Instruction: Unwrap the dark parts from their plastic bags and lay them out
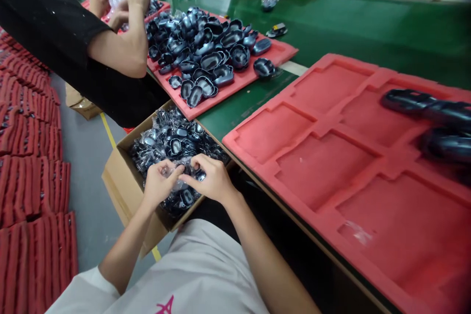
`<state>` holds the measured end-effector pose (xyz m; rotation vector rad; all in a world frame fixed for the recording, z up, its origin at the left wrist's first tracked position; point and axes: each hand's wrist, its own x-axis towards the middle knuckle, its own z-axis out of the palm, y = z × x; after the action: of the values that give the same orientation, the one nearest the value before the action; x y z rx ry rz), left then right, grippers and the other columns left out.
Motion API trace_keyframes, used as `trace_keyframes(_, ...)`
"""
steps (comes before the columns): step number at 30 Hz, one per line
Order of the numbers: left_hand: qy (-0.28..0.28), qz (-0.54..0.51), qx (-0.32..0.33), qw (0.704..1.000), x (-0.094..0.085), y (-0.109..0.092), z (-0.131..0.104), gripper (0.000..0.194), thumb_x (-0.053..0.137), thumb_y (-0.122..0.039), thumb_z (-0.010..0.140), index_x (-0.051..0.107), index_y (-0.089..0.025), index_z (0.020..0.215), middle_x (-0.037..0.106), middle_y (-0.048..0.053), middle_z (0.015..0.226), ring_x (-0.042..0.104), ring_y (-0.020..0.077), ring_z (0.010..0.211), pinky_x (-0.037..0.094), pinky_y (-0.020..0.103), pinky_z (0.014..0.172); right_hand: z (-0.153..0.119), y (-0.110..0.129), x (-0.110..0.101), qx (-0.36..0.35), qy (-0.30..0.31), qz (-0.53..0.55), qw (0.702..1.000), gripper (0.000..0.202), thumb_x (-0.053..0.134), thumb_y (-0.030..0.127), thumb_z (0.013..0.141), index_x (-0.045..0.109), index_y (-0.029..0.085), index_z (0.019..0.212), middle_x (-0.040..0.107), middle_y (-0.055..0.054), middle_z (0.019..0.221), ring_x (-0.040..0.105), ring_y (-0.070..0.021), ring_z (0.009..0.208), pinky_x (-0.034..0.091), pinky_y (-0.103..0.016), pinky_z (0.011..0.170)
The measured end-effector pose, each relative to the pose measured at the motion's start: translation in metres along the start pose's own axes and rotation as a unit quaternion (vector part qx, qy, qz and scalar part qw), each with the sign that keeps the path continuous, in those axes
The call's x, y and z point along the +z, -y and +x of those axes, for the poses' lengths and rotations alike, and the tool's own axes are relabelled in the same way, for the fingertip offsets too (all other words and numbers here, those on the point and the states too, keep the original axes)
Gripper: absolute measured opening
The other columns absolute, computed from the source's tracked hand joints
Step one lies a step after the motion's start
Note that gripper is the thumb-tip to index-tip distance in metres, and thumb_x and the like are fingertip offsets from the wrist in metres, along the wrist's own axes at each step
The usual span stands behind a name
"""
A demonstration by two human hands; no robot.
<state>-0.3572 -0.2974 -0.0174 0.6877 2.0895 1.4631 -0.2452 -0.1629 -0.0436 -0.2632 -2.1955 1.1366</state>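
Note:
Over an open cardboard box [128, 196] I hold a small clear plastic bag [181, 170] between both hands. My left hand [161, 180] is closed in a pinch on the bag's left side. My right hand [210, 179] pinches its right side, thumb pointing inward. Whether a part sits inside the bag I cannot tell. Beneath my hands the box is full of dark blue, glossy plastic shells in clear bags [176, 144]. Beyond it, a pile of unbagged shells [206, 46] covers a red foam tray [235, 91].
A red foam tray with recesses [327, 132] lies on the green table [375, 24], dark parts [427, 103] at its right. A co-worker's arm [123, 51] reaches in from the left. Red foam trays [37, 255] stand stacked along the floor at left.

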Motion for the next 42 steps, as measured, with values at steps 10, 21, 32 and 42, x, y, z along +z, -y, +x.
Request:
trace_keyframes(10, -0.093, -0.069, -0.069, 0.991, -0.034, 0.009, 0.002, 0.042, 0.077, -0.045, 0.065, 0.041, -0.023, 0.072, 0.072, 0.000, 0.073, 0.043, 0.0059, 0.036, 0.032, 0.019, 0.032, 0.017, -0.033, 0.015, 0.209, -0.048, -0.061, 0.975, 0.024, 0.052, 0.028, 0.096, 0.069, 0.015, 0.107, 0.075, -0.008, 0.081, 0.065, -0.0193, 0.060, 0.047, -0.030, 0.066)
trace_keyframes(21, -0.177, -0.074, -0.063, 0.979, -0.056, 0.018, 0.007, 0.024, 0.068, -0.038, 0.067, 0.055, -0.020, 0.059, 0.051, -0.005, 0.050, 0.044, 0.0087, 0.044, 0.035, 0.019, 0.041, -0.013, -0.025, 0.003, 0.075, 0.241, -0.222, 0.942, 0.031, 0.076, -0.001, 0.072, 0.076, 0.023, 0.090, 0.071, -0.008, 0.100, 0.062, -0.0249, 0.093, 0.048, -0.035, 0.079)
trace_keyframes(32, -0.029, 0.046, -0.009, 0.998, -0.027, 0.011, 0.003, 0.042, 0.088, -0.042, 0.064, 0.077, -0.017, 0.097, 0.058, -0.005, 0.059, 0.046, 0.0100, 0.051, 0.039, 0.022, 0.051, 0.004, -0.030, 0.012, 0.182, -0.054, 0.138, 0.972, 0.022, 0.062, 0.034, 0.094, 0.064, 0.019, 0.110, 0.067, -0.004, 0.087, 0.063, -0.0157, 0.069, 0.053, -0.027, 0.061)
trace_keyframes(42, -0.015, 0.045, 0.029, 0.998, -0.008, 0.011, 0.009, 0.028, 0.073, -0.037, 0.078, 0.079, -0.018, 0.097, 0.075, 0.003, 0.079, 0.060, 0.0147, 0.058, 0.047, 0.025, 0.056, 0.001, -0.003, 0.011, 0.112, -0.025, 0.017, 0.993, 0.060, 0.056, 0.017, 0.089, 0.044, 0.024, 0.147, 0.053, -0.016, 0.137, 0.066, -0.0222, 0.093, 0.060, -0.041, 0.086)
